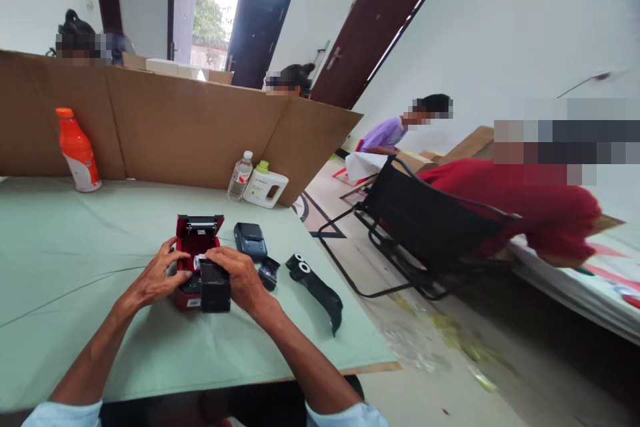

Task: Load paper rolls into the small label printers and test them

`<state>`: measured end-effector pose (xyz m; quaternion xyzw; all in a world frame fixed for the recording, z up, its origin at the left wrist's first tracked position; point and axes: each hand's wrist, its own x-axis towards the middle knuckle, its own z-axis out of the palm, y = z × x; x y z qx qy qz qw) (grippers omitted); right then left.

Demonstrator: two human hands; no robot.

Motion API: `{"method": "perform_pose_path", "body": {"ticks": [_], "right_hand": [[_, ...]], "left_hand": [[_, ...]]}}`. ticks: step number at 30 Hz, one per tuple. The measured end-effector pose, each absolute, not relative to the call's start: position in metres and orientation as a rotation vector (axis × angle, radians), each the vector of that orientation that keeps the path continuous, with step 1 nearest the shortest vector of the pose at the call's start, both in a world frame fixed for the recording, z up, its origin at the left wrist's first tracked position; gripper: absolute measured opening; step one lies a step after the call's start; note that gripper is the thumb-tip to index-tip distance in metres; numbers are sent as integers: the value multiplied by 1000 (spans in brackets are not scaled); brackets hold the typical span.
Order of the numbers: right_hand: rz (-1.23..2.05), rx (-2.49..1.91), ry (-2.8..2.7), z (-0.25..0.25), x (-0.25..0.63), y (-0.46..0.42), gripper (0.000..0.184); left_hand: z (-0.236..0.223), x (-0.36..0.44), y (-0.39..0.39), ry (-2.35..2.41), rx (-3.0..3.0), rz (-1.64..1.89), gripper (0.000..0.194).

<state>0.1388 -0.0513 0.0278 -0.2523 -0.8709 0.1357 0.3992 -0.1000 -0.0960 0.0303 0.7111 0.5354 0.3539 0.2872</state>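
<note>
A small red printer (194, 240) with its lid raised stands on the pale green table (75, 260). My left hand (156, 275) curls round its left side, fingers closed against the casing. My right hand (239, 276) rests on top of it at the right, fingers bent over a black block (215, 290) at the printer's front and a small white roll (199, 261) inside. A dark second printer (251, 240) lies just right of the red one, and a black curved part (317, 289) with two white rings lies further right.
An orange bottle (77, 150) stands at the back left, a clear water bottle (240, 177) and a white jug (266, 186) at the back right, all against a cardboard wall (175, 127). Right of the table are a black folding chair (425, 227) and a person in red (525, 207).
</note>
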Motion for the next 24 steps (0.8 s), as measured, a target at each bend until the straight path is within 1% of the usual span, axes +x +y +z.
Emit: {"method": "perform_pose_path", "body": {"ticks": [4, 8, 12, 18, 20, 24], "right_hand": [[318, -689, -2312, 25, 130, -42, 26], [352, -771, -2446, 28, 124, -39, 28], [405, -813, -2491, 30, 120, -35, 31], [385, -870, -2530, 36, 114, -25, 32], [394, -882, -2544, 39, 114, -25, 33], [421, -768, -2518, 39, 120, -31, 32]], "left_hand": [[31, -99, -98, 1425, 1908, 947, 42], [32, -97, -99, 1442, 1867, 944, 46], [29, -96, -97, 1439, 1875, 969, 42], [23, -94, -83, 1473, 1905, 1018, 30], [23, -93, -79, 1494, 1906, 1011, 28], [26, -90, -78, 1525, 1877, 995, 29]]}}
